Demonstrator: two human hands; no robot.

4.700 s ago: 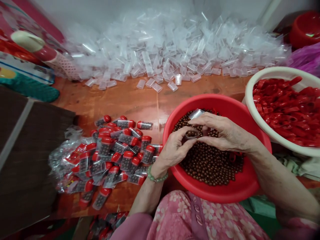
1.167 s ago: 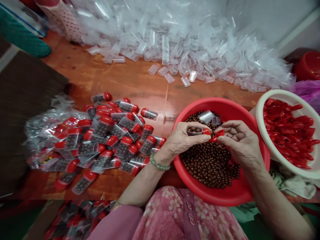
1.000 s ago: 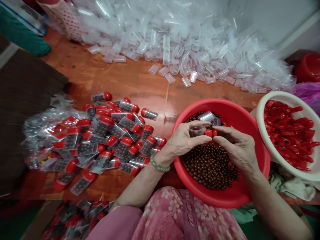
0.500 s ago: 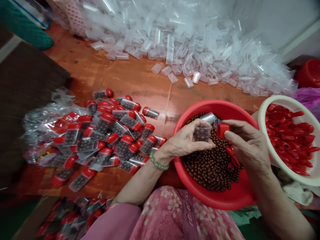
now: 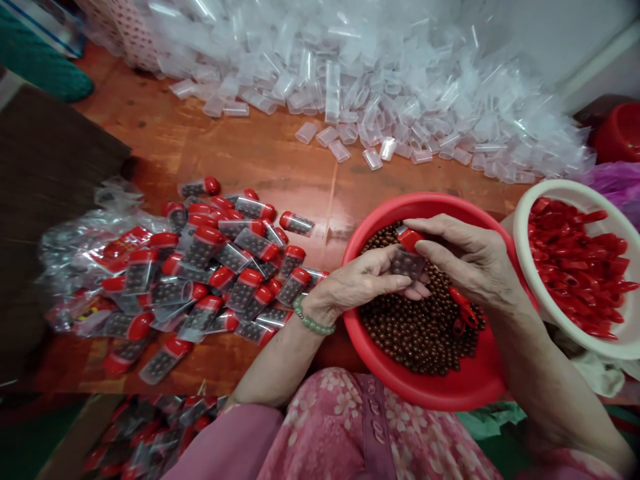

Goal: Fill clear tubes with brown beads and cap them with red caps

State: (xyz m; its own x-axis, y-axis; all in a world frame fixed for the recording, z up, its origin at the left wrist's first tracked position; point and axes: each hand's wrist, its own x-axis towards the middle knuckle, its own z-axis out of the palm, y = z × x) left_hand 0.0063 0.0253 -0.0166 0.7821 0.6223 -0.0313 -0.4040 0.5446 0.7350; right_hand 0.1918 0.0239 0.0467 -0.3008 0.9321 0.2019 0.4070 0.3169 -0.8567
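Note:
My left hand (image 5: 360, 283), with a green bead bracelet (image 5: 311, 324) at the wrist, grips a clear plastic tube (image 5: 407, 264) filled with brown beads. My right hand (image 5: 467, 257) is over it, its fingers pinching a red cap (image 5: 410, 240) against the tube's upper end. Both hands are above a red plastic basin (image 5: 400, 207) heaped with loose brown beads (image 5: 415, 333). A red strip with loop-shaped pieces (image 5: 463, 311) lies on the beads near my right hand.
A cream bowl (image 5: 520, 260) of red caps stands right of the basin. Capped, filled tubes and clear bags (image 5: 210, 273) lie scattered on the orange wooden table (image 5: 250, 157). A large heap of empty clear tubes (image 5: 350, 80) lies along the back, and more filled tubes lie below the table edge.
The red cap has moved from my right hand's side onto the tube's upper end. My right hand has swung left over the basin, and the tube now tilts within my left hand.

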